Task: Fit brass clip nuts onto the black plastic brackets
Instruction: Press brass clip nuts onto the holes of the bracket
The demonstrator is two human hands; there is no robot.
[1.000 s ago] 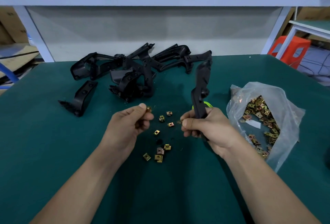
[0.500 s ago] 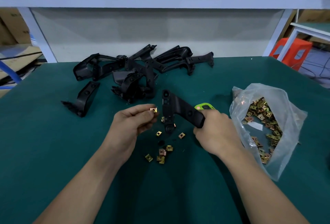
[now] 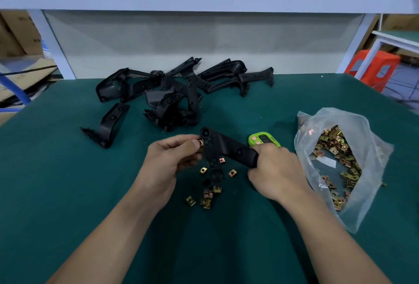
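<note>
My right hand (image 3: 275,173) grips one arm of a black plastic bracket (image 3: 223,147) held low over the green table (image 3: 68,193). My left hand (image 3: 169,159) pinches a brass clip nut (image 3: 200,142) against the bracket's left edge, near its upper round end. Several loose brass clip nuts (image 3: 207,197) lie on the table under and below the bracket. A pile of black brackets (image 3: 176,93) lies at the back, and one single bracket (image 3: 108,125) rests to the left of it.
A clear plastic bag (image 3: 340,159) of brass clip nuts lies open at the right. A small green counter device (image 3: 263,139) sits just behind my right hand. A white shelf frame (image 3: 204,0) spans the back of the table; an orange stool (image 3: 371,68) stands beyond the right corner.
My right hand swung the bracket down from upright to lying across above the nuts. My left hand brought its clip nut right, up against the bracket's edge.
</note>
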